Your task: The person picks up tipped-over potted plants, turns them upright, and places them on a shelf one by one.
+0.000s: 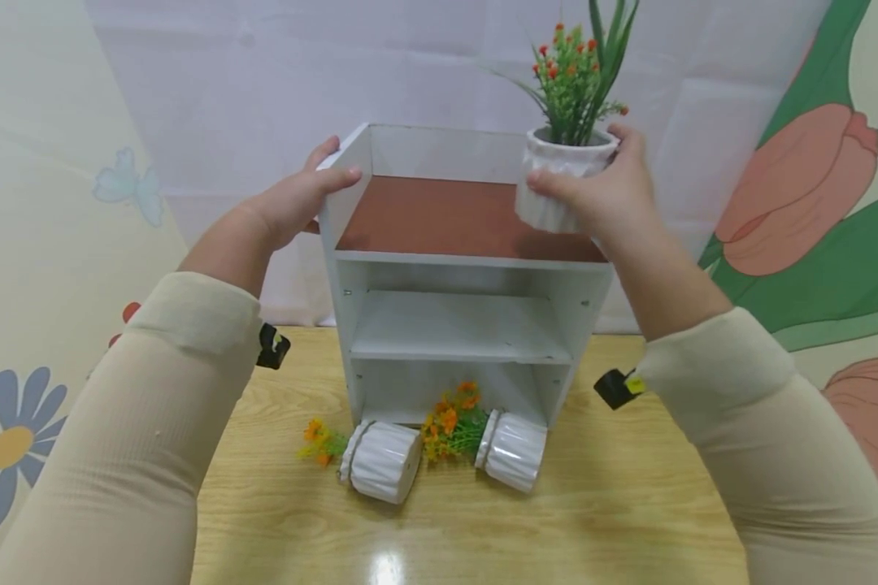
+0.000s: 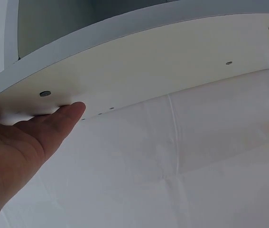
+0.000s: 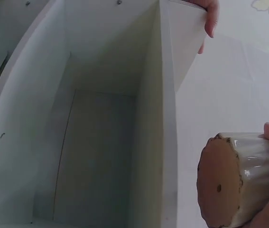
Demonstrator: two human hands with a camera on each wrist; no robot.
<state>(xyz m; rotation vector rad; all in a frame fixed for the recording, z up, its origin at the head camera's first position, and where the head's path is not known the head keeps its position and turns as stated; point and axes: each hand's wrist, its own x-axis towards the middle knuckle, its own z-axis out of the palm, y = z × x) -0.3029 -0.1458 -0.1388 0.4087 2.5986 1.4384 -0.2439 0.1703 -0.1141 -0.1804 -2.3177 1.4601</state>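
White ribbed ceramic pot of red flowers and green leaves (image 1: 556,199) is clamped in my right hand (image 1: 615,191), raised above the right end of a brown-topped white shelf unit (image 1: 457,325). My left hand (image 1: 293,199) grips its left panel; two orange-flowered white ceramic pots (image 1: 382,463) (image 1: 514,451) lie toppled on the wood-grain table (image 1: 468,540).

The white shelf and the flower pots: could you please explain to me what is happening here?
A person's right hand holds a white pot with red flowers above the brown top of the white shelf, near its right end. The left hand grips the shelf's left side near the top. Two more white pots with orange flowers, a left one and a right one, lie on their sides on the wooden table, at the foot of the shelf.
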